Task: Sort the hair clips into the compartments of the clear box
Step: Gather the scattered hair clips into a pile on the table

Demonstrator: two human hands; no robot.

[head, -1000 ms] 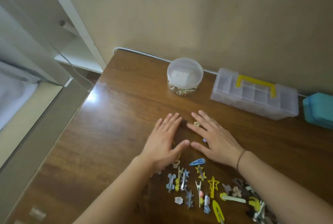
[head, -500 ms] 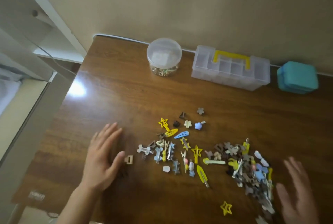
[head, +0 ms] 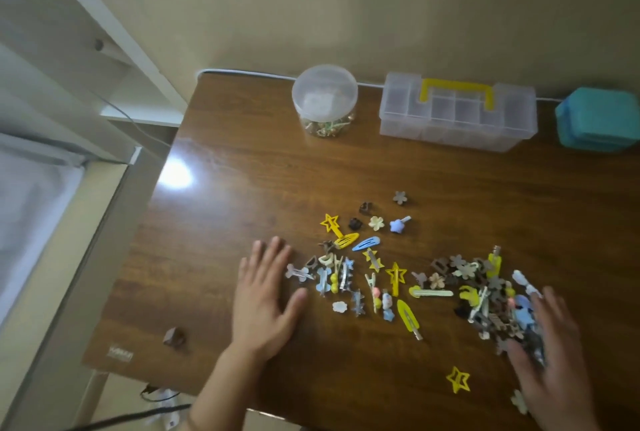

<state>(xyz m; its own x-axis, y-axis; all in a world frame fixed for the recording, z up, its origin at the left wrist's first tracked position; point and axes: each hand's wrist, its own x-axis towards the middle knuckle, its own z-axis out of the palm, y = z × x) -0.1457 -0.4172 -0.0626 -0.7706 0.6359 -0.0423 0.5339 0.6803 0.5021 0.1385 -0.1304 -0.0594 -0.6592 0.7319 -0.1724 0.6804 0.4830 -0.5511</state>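
Several hair clips (head: 391,274) in yellow, blue, brown and cream lie scattered on the wooden table (head: 242,188). A denser heap of clips (head: 485,299) sits to the right. My left hand (head: 265,299) lies flat with straight fingers at the left edge of the scatter. My right hand (head: 550,358) is flat with spread fingers against the right side of the heap. The clear box (head: 457,111) with a yellow handle stands closed at the back by the wall. One brown clip (head: 174,337) lies alone near the table's left front corner.
A round clear jar (head: 325,99) with small items stands left of the box. A teal case (head: 597,122) stands right of it. A white cable (head: 249,73) runs along the wall. The table's left edge drops to a bed and shelf.
My hands went from the middle out to the sides, spreading the clips. Since half a second ago the left hand has come back against the scatter, and a brown clip has slid to the front left.
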